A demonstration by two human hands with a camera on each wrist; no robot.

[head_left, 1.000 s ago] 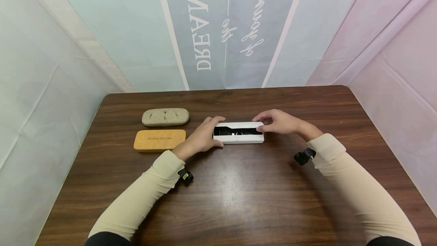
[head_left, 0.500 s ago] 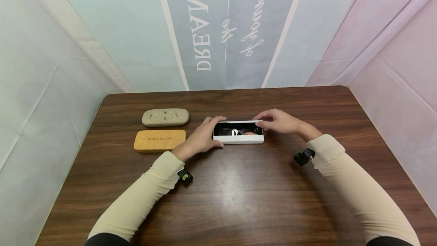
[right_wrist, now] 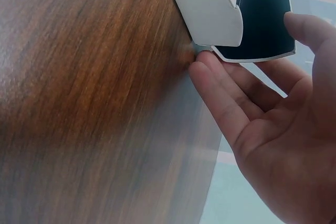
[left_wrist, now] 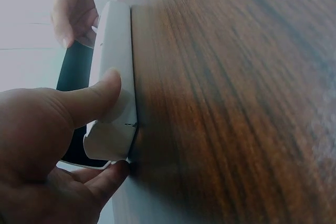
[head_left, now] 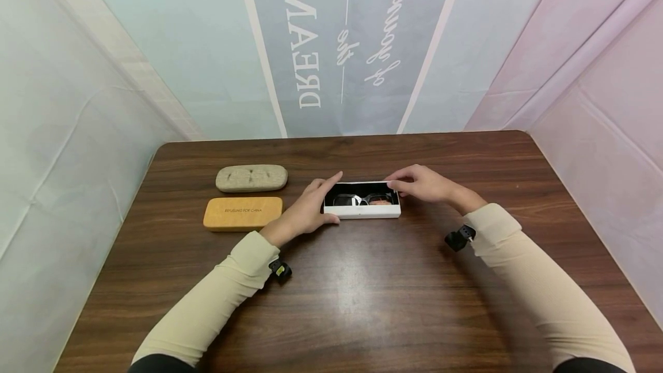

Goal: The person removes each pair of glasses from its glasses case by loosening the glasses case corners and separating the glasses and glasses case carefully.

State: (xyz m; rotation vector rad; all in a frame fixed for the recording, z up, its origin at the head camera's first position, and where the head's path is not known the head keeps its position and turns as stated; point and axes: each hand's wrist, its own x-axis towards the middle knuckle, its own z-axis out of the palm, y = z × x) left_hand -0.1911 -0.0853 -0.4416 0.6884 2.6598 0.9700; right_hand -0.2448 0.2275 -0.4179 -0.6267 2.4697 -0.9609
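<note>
A white glasses case (head_left: 365,212) with a black lining lies on the table, its lid (right_wrist: 265,19) tipped up and back. Inside it sit dark-framed glasses (head_left: 354,200). My left hand (head_left: 305,209) grips the left end of the case, thumb on the front wall and fingertips low by the end, as the left wrist view shows. At the other end, my right hand (head_left: 425,184) pinches the lid, thumb at its edge on the lining side. The other right fingers reach behind and below the lid.
Left of the white case lie a yellow lettered case (head_left: 243,214) and, behind it, a beige fabric case (head_left: 251,178). Printed curtains (head_left: 331,45) hang behind the brown wooden table (head_left: 352,292) and along its sides.
The lid has swung up and back with the right thumb, uncovering more of the glasses. The left index finger has lifted slightly; the base of the case stays in place.
</note>
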